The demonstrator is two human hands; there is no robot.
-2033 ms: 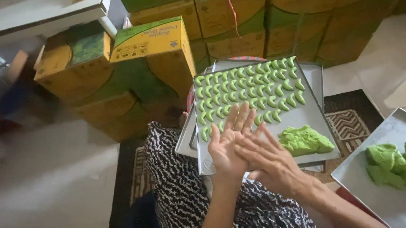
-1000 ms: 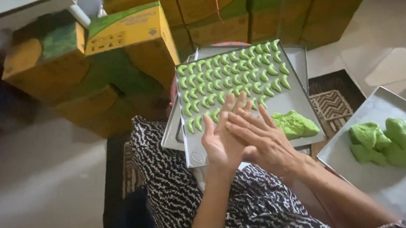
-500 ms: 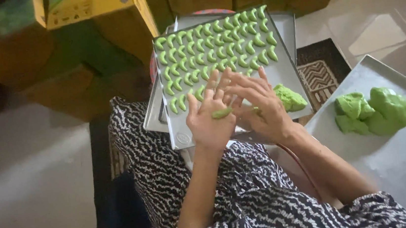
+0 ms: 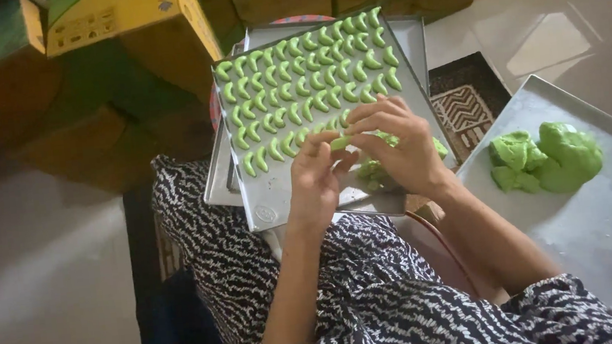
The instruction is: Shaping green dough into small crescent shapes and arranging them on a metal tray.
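Pinching one small green dough crescent (image 4: 340, 142) between left hand (image 4: 320, 182) and right hand (image 4: 400, 144), fingertips closed, just above the lap-held silver metal baking tray (image 4: 272, 205), handy for the filled rows.

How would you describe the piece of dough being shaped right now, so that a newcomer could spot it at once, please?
Find the metal baking tray on the person's lap, filled with rows of green crescents. At its near edge the left hand and right hand meet, pinching one small green dough piece. Unlike the crescents on the tray, it is held in fingertips.
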